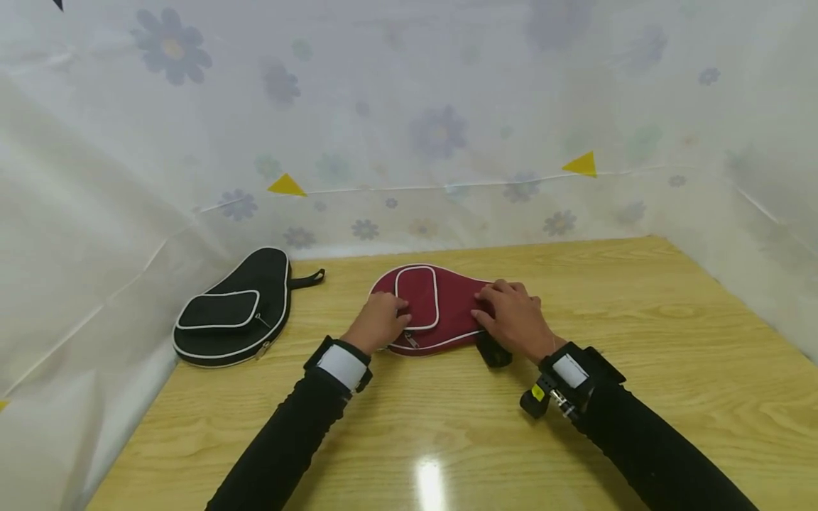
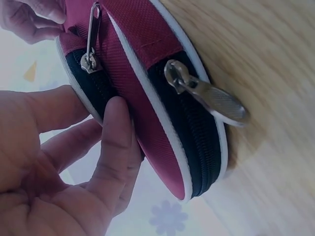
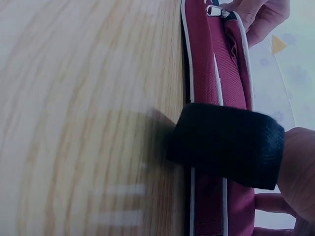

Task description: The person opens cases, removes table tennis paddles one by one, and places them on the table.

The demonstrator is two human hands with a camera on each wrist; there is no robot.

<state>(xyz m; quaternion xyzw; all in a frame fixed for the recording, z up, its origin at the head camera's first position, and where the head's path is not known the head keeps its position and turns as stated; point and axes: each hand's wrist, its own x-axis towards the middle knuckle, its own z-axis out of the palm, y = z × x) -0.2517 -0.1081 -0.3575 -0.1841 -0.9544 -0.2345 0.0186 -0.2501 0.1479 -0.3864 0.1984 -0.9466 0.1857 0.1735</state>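
Observation:
A red paddle-shaped zip case [image 1: 458,306] with white piping lies flat on the wooden table, its narrow end to the right. My left hand [image 1: 377,321] is at its wide end, over the edge of the small front pocket [image 1: 417,294]. In the left wrist view a thumb and fingers bend about that pocket edge, beside its zipper; a metal zipper pull [image 2: 209,101] hangs from the case's side. Near the narrow end rests my right hand [image 1: 516,319], fingertips on the top surface. A black band [image 3: 226,145] stands out from the case's near side, close under the right hand.
A black case [image 1: 226,310] of the same shape, with white piping and a strap [image 1: 308,279], lies at the table's left edge. The wooden table [image 1: 639,341] extends right and toward me. Behind hangs a flowered white sheet [image 1: 396,128] with yellow triangles.

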